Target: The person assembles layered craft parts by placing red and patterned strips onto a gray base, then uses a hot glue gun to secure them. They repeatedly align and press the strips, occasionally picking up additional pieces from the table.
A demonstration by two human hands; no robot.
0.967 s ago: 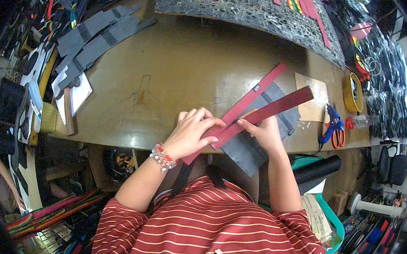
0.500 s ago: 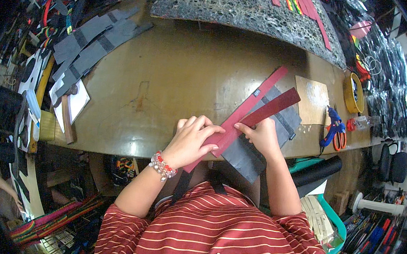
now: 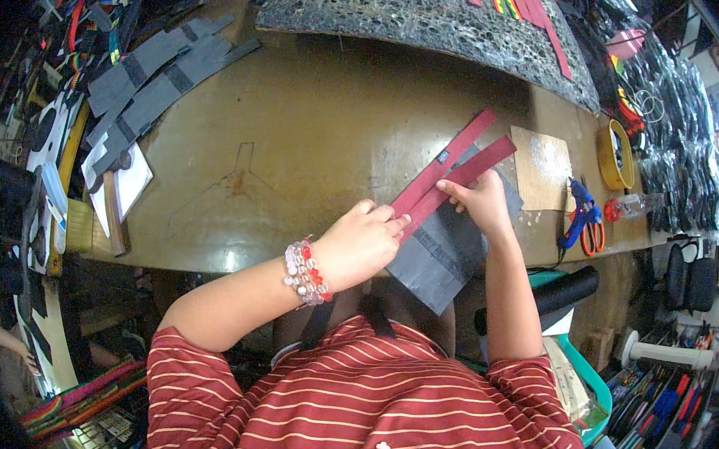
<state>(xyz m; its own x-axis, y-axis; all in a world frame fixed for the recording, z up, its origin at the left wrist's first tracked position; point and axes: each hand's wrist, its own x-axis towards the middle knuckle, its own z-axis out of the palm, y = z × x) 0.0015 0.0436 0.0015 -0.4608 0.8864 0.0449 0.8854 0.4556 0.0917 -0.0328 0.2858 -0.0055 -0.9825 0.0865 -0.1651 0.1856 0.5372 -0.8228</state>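
A long dark-red strip (image 3: 461, 141) with a small dark label slants across the table's front. Against it lies a second red strip (image 3: 496, 153), its far end angled away. My left hand (image 3: 364, 240) has its fingers curled over the near part where the strips meet, pressing them; its fingertips are partly hidden. Farther up, my right hand (image 3: 479, 204) pinches the second strip between thumb and fingers. Beneath the strips and my right hand rest flat black pieces (image 3: 437, 270), overhanging the table's front edge.
Black strips (image 3: 154, 78) and a hammer (image 3: 112, 194) lie at the left. To the right are a tan sheet (image 3: 540, 168), a blue glue gun (image 3: 580, 214), orange-handled scissors (image 3: 594, 236) and a yellow container (image 3: 615, 157). A dark speckled slab (image 3: 445, 31) spans the back.
My left hand has slid up along the red strips, away from me. My right hand has moved slightly farther up, and the second strip now lies closer to the labelled one.
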